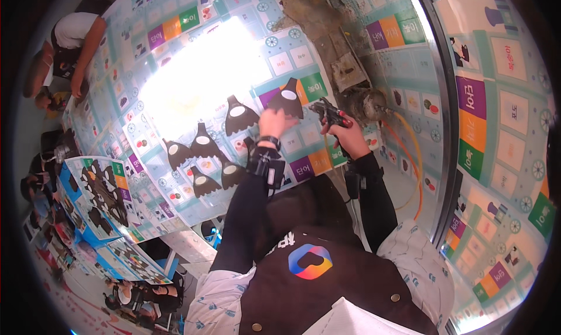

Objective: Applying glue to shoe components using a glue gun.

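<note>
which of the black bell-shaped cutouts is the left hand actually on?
The uppermost right one, next to the green and orange squares. The left hand touches its lower edge with its fingers. The other cutouts lie down-left, untouched. The right hand holds a red-handled tool.
</note>
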`<state>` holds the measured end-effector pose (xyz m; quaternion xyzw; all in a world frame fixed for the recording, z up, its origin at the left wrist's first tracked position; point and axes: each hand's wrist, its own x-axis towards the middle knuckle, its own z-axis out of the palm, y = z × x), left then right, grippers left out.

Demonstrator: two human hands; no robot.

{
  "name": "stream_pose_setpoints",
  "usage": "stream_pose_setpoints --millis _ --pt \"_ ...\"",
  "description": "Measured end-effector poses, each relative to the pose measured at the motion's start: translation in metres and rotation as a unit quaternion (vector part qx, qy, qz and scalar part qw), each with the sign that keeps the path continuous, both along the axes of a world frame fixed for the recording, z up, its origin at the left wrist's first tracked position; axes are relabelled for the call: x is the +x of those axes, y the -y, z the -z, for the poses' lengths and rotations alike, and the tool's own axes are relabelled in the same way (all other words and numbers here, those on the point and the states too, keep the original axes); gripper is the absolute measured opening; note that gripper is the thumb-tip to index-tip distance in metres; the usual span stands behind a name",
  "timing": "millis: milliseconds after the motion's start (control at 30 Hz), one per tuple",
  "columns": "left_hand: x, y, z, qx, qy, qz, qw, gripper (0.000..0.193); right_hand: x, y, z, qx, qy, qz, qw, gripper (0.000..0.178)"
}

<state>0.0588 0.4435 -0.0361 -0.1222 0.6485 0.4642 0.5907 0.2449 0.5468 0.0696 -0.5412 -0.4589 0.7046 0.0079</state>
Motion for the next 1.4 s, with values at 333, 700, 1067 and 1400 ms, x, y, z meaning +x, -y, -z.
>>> stream_pose_setpoints --millis 333,700,1067,1400 --pt "0.032 0.037 0.007 -0.062 -0.442 0.354 0.822 0.025 -0.024 0.011 0.032 0.023 0.030 -0.066 0.997 0.032" --pt "0.028 0.038 0.027 -0.068 -0.428 0.323 0.841 0.027 -0.039 0.010 0.045 0.023 0.043 -0.112 0.993 0.035" --pt "0.028 0.038 0.025 -0.073 -0.433 0.309 0.844 0.027 -0.042 0.010 0.042 0.024 0.006 -0.111 0.994 0.024" --pt "0.028 0.038 0.027 -0.070 -0.429 0.310 0.845 0.026 -0.030 0.006 0.055 0.053 0.018 -0.167 0.984 0.033"
